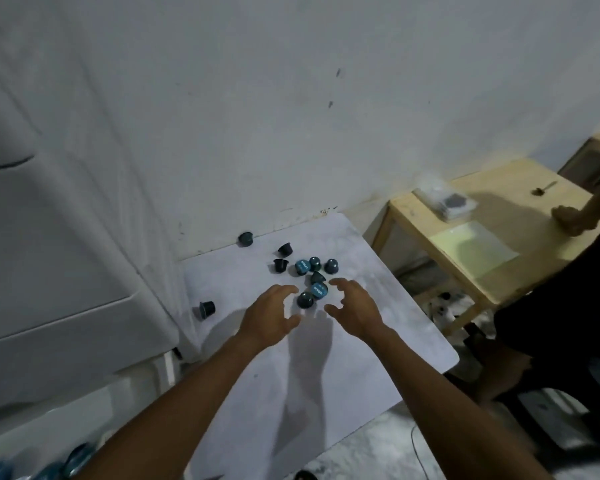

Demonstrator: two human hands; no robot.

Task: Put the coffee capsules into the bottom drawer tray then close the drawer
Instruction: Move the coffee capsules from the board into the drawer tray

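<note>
Several dark teal coffee capsules lie scattered on a white table (291,375). A cluster (314,271) sits mid-table, and two capsules (312,295) lie between my hands. One stray capsule (246,239) rests by the wall and another (207,309) near the table's left edge. My left hand (274,313) and my right hand (355,304) hover just above the table on either side of the nearest capsules, fingers curled apart and holding nothing. More capsules (77,459) show at the bottom left, blurred; I cannot tell what holds them.
A white drawer unit (66,265) stands at the left, close against the table. A wooden table (482,237) at the right carries a plastic bag (444,199) and a small spoon (542,188). Another person's hand (570,220) rests there.
</note>
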